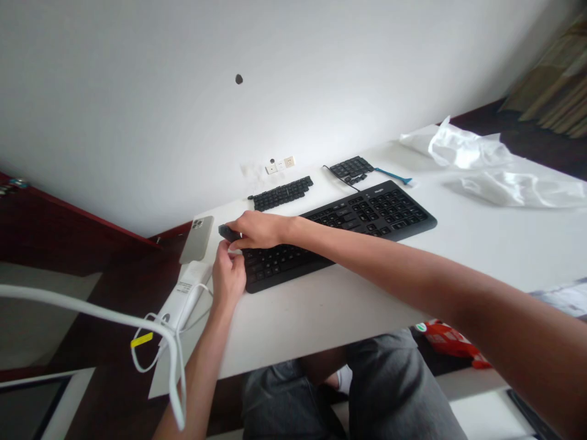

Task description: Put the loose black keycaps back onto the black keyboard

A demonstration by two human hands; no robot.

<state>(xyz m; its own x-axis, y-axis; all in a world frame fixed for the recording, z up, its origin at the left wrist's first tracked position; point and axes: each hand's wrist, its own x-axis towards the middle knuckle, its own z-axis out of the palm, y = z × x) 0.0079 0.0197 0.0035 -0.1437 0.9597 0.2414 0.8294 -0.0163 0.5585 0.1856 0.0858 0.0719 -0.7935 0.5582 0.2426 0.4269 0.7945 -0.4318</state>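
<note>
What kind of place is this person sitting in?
Probably a desk corner in a home or dorm room, though a small office is possible. A keyboard and phone share the white desk, sockets sit on the plain wall, and what looks like a curtain hangs at right.

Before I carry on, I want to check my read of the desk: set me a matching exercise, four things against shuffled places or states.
Things
1. phone
2. keyboard
3. blue tool
4. plastic sheeting

Places or states
A. beside a group of keycaps
B. crumpled, toward the right end of the desk
C. at the desk's left edge, camera lenses up
D. partly hidden by the right forearm

Pairs: 1-C, 2-D, 3-A, 4-B
</note>
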